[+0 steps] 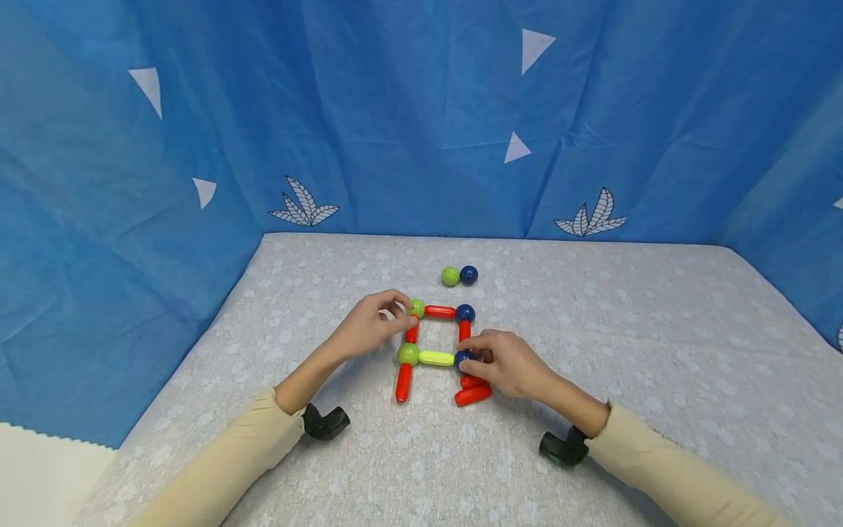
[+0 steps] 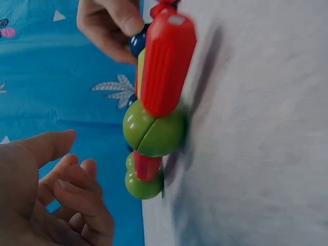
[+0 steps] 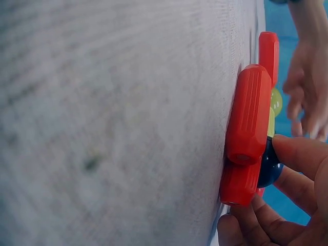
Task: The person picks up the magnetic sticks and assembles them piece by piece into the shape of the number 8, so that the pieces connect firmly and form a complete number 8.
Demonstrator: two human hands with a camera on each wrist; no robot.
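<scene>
Nearest: beige sleeves (image 1: 224,454), well short of the yellow rod (image 1: 437,358), one to its left, one to its right. Black wrist pieces (image 1: 326,422) by the cuffs, likewise either side of the yellow rod.

Red rod pair (image 1: 473,396): just short of the yellow rod's right end, close together, partly behind right-hand fingers; whether joined to anything, cannot tell.

Left red rod (image 1: 404,383): points nearward from the near green ball (image 1: 408,354), at the yellow rod's left end.

Right hand (image 1: 510,364): right of the yellow rod; pinches the near blue ball (image 3: 269,165) at that rod's right end, thumb against fingers.

Left hand (image 1: 369,326): left of the yellow rod and slightly beyond; fingers loosely bent, grasping nothing, apart from the parts in left wrist view.

Square frame (image 1: 465,333): on pale cloth (image 1: 626,315), with the yellow rod as near side. Red side rods (image 1: 411,335) running back from either end of it. Beyond: far red rod (image 1: 440,312), parallel to the yellow rod, between far green ball (image 1: 418,308) and far blue ball (image 1: 465,313).

Farther past the yellow rod: loose green ball (image 1: 451,276) and loose blue ball (image 1: 469,275), side by side. Farthest: blue curtain (image 1: 421,110), white triangles (image 1: 538,50).
</scene>
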